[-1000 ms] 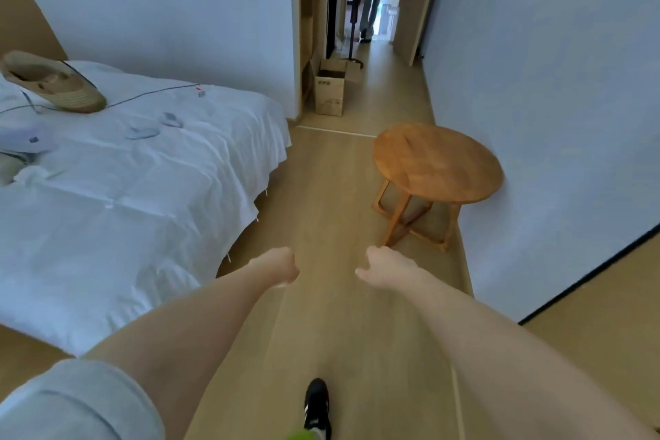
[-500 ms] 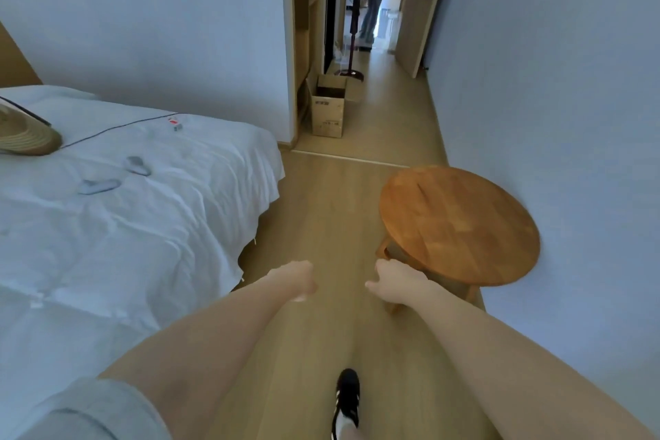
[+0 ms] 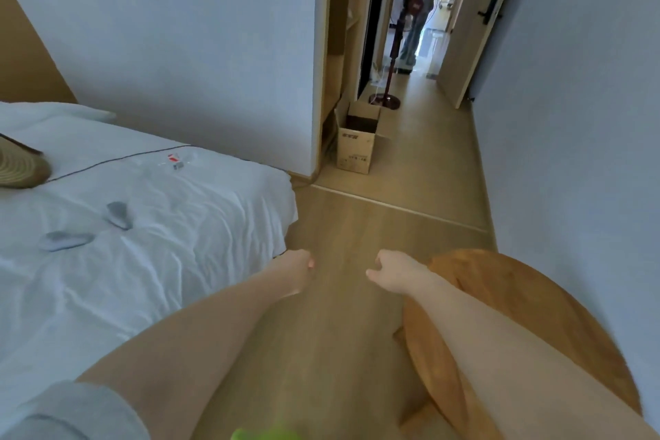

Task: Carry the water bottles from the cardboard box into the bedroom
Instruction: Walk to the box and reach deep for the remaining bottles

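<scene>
Inside of the open cardboard box (image 3: 357, 139) too dark to read; bottles within, if any, cannot be made out. Print on its front panel too small to decipher. Fingers of left hand (image 3: 294, 266) curled under, out of sight. Right hand (image 3: 391, 270) seen from behind, palm hidden. Round wooden table (image 3: 528, 325) partly covered by the right forearm, cut off at the bottom edge. Straw hat (image 3: 19, 166) cropped by the left edge. Small red-and-white item (image 3: 175, 161) on the bed (image 3: 143, 261) too small to identify. Green blur (image 3: 264, 434) at the bottom edge, unidentifiable. Distant person (image 3: 423, 3) in the hallway indistinct, partly behind a standing fan (image 3: 403, 28).
</scene>
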`<act>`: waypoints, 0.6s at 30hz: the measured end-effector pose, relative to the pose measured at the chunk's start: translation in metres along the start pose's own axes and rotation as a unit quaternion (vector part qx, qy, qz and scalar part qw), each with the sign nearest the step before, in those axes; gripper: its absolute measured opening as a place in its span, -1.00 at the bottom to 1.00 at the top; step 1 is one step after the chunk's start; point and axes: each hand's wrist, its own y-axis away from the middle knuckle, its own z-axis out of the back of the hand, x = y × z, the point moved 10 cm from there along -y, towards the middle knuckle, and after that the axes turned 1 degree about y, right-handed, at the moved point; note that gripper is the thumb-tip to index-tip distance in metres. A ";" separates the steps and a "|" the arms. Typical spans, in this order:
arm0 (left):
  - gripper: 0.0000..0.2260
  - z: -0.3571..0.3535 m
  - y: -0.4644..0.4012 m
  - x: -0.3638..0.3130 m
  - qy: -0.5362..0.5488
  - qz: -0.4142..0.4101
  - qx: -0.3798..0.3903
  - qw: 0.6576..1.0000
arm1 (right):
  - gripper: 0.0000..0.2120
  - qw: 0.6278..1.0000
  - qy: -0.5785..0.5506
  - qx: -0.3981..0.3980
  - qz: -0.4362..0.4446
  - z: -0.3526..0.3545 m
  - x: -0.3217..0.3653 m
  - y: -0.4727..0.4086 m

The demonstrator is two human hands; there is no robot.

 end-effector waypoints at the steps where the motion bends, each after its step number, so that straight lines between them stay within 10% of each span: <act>1: -0.73 0.008 -0.017 0.001 0.000 0.002 -0.008 1.000 | -0.55 1.000 0.002 -0.011 0.003 0.011 0.001 -0.016; 18: -0.86 0.123 -0.431 -0.025 -0.080 -0.001 0.088 0.993 | -0.54 0.996 -0.039 -0.023 -0.080 0.183 -0.058 -0.366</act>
